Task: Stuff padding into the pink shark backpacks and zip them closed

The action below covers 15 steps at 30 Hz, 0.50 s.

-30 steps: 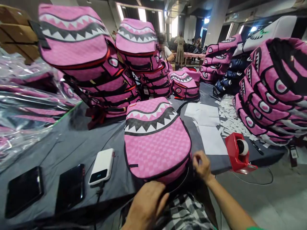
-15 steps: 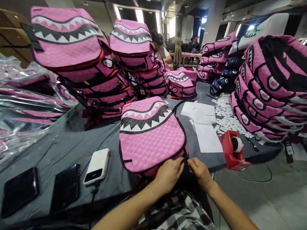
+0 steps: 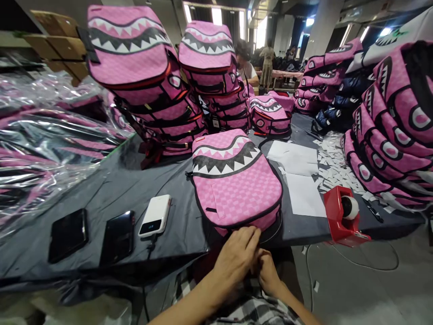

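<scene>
Far left of the frame, a heap of pink bags sealed in clear crinkled plastic (image 3: 50, 149) lay along the dark grey cloth-covered table (image 3: 135, 185). Lower left, two flat black phones (image 3: 67, 234) sat side by side, and just right of them a white rectangular power bank (image 3: 155, 215) had its cable trailing off the near edge. Behind, upper left of centre, a leaning stack of pink shark-mouth backpacks (image 3: 142, 72) towered.

Centre frame, there it was: a pink checker-patterned fabric backpack with a black-and-white jagged shark mouth (image 3: 237, 180), lying flat, face up, black piping round it, its bottom end overhanging the near table edge. The left hand (image 3: 237, 255) was at that end, fingers bent, tips on the lower rim. The right hand (image 3: 269, 273) was tucked under and behind it. I could not tell whether either hand pinched anything. It looked like fiddly work at the bag's bottom seam, and further handling there would call for a fine fingertip grip.

Right of the bag lay loose white paper sheets (image 3: 301, 180), then a red plastic tape dispenser (image 3: 341, 216), and at far right a slumped pile of pink shark backpacks (image 3: 389, 135).
</scene>
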{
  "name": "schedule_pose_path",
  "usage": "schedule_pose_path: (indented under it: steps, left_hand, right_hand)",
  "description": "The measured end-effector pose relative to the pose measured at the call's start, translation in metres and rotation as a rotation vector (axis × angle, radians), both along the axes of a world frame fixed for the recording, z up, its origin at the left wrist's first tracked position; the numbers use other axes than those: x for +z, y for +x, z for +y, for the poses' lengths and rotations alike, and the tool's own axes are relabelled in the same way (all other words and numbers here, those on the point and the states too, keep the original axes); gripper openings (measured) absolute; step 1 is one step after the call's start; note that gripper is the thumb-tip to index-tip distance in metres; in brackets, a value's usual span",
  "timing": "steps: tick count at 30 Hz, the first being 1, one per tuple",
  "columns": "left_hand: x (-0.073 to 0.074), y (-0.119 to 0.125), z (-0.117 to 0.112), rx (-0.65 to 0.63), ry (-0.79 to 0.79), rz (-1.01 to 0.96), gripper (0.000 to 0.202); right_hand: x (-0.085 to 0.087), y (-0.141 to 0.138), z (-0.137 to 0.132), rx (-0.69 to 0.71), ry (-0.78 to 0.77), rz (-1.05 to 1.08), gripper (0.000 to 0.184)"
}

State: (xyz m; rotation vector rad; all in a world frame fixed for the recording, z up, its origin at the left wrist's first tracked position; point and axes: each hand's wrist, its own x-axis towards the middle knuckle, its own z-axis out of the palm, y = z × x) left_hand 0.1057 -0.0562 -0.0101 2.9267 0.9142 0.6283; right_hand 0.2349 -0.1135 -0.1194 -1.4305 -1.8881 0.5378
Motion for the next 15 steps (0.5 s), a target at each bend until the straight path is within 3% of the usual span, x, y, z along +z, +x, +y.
schedule_pose_path:
  steps: [2, 4, 8, 11, 15]
  left_hand:
    - [-0.011, -0.028, 0.001, 0.019, 0.114, -0.048, 0.026]
    - [-0.014, -0.037, 0.004, 0.022, 0.129, -0.069, 0.02]
    - [-0.001, -0.016, 0.011, 0.034, -0.004, -0.158, 0.005]
    - [0.011, -0.001, 0.01, -0.014, -0.101, -0.28, 0.004]
    - [0.014, -0.01, 0.008, -0.032, -0.149, -0.347, 0.008]
  right_hand:
    - [0.001, 0.005, -0.001, -0.051, 0.058, 0.015, 0.034]
    - [0.004, 0.013, 0.002, -0.061, 0.216, -0.007, 0.038]
    - [0.015, 0.028, 0.013, 0.035, 0.458, -0.076, 0.029]
    - [0.021, 0.021, 0.022, 0.032, 0.445, -0.066, 0.033]
    - [0.034, -0.003, 0.02, -0.03, 0.363, -0.032, 0.04]
